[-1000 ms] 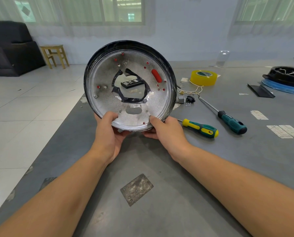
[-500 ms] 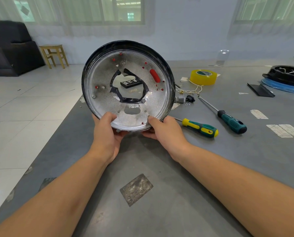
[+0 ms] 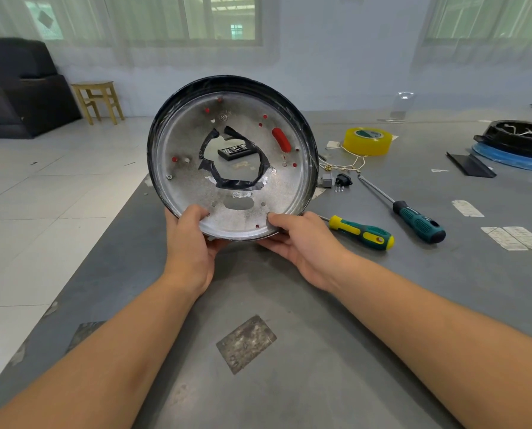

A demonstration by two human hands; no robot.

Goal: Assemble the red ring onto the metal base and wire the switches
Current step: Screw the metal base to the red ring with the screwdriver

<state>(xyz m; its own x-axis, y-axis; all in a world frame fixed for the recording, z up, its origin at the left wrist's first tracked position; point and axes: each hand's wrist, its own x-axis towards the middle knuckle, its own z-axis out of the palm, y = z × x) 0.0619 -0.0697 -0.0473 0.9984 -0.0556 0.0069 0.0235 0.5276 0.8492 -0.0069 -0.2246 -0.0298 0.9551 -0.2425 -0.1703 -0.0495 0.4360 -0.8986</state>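
I hold the round metal base (image 3: 277,193) up on its edge above the gray surface (image 3: 382,305). My left hand (image 3: 190,246) grips its bottom rim, thumb on the shiny face. My right hand (image 3: 301,239) grips the rim beside it, thumb on the face too. Red shows through small holes in the base. A stamped mark near the top is too small to read. Two screwdrivers (image 3: 363,233) and yellow tape (image 3: 368,140) lie to the right.
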